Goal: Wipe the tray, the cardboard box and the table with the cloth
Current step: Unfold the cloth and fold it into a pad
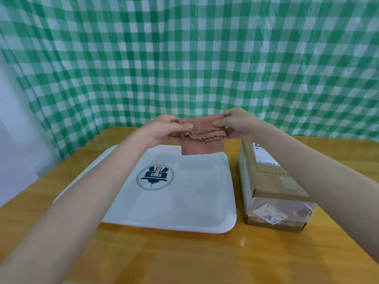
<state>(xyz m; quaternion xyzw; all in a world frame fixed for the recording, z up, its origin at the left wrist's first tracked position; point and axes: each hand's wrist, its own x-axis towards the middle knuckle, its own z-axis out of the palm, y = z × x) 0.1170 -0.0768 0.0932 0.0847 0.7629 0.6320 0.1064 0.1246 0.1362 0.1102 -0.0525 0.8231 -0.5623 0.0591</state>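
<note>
A folded pinkish-brown cloth (202,136) hangs in the air above the far edge of the white tray (184,208). My left hand (164,128) pinches its left side and my right hand (235,123) pinches its right side. The tray lies flat on the wooden table (184,259) and bears a dark round logo and a small dark speck. To the right of the tray lies a long cardboard box (272,181) with labels and tape on it, partly covered by my right forearm.
A green-and-white checked sheet (184,58) hangs behind the table's far edge. A pale wall (16,140) stands at the left. Bare tabletop stretches in front of the tray and to the right of the box.
</note>
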